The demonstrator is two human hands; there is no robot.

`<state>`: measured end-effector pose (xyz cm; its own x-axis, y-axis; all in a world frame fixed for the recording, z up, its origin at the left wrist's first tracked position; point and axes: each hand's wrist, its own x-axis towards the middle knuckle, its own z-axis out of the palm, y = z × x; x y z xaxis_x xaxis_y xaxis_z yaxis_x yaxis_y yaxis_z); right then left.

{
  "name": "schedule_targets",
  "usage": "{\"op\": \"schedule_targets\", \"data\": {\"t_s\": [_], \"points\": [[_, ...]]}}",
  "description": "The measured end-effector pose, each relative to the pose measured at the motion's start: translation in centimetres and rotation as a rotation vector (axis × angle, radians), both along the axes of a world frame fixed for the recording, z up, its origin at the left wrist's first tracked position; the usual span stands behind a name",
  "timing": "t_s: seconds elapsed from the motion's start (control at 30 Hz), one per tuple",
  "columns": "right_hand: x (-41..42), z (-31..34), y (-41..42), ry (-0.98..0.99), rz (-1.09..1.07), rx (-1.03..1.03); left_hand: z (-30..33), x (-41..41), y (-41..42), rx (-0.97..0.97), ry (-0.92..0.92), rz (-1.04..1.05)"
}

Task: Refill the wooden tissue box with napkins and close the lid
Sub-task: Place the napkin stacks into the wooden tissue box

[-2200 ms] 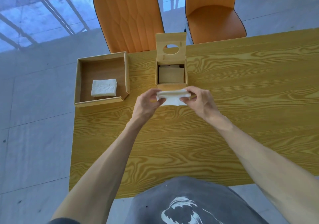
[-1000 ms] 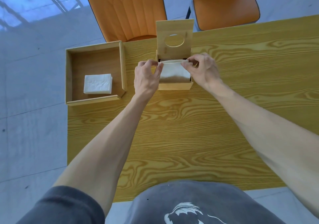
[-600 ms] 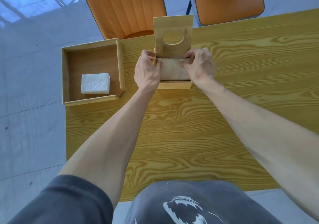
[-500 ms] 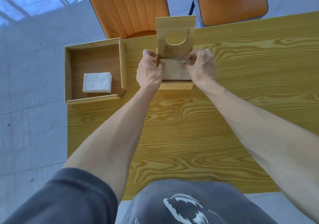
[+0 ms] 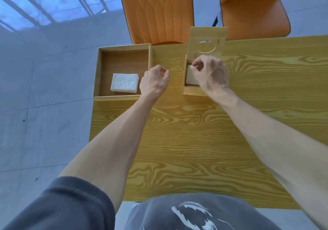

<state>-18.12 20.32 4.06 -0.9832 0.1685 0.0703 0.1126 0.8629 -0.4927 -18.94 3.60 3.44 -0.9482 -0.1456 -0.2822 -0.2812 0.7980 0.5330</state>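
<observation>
Now | tissue box (image 5: 193, 91) lid (image 5: 207, 42) upright, hole facing viewer | right hand (image 5: 211, 75) inside

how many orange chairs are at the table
2, both at the table's far edge: one chair behind the gap between tray and tissue box, the other further right. Any more would be out of frame.

I see my left hand (image 5: 154, 83) loosely curled, fingers bent toward the palm, holding nothing. My right hand (image 5: 210, 75) is just beside it on the right, a little further forward, with thumb and index fingertips (image 5: 194, 65) pinched together. Both forearms are bare and stretched forward.
</observation>
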Motion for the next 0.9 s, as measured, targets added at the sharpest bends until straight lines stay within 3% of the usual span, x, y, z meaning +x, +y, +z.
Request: {"op": "schedule_targets", "data": {"t_s": [0.23,0.4,0.57,0.73,0.9], "points": [[-0.3,0.6,-8.8,-0.242,0.144,-0.064,0.2,0.5,-11.1,-0.104,-0.126,0.086],[-0.6,-0.5,-14.8,-0.423,0.199,-0.090,-0.4,0.5,-16.9,-0.035,-0.188,0.169],[-1.6,-1.8,-18.5,-0.522,0.018,-0.385,-1.1,-0.4,-18.8,0.123,-0.209,0.173],[-2.4,-2.2,-20.4,-0.579,-0.106,-0.431,-2.1,-1.6,-19.2,0.167,-0.233,0.106],[-3.3,-2.6,-21.3,-0.644,-0.218,-0.489,-2.8,-3.0,-19.6,0.215,-0.279,0.200]]}}
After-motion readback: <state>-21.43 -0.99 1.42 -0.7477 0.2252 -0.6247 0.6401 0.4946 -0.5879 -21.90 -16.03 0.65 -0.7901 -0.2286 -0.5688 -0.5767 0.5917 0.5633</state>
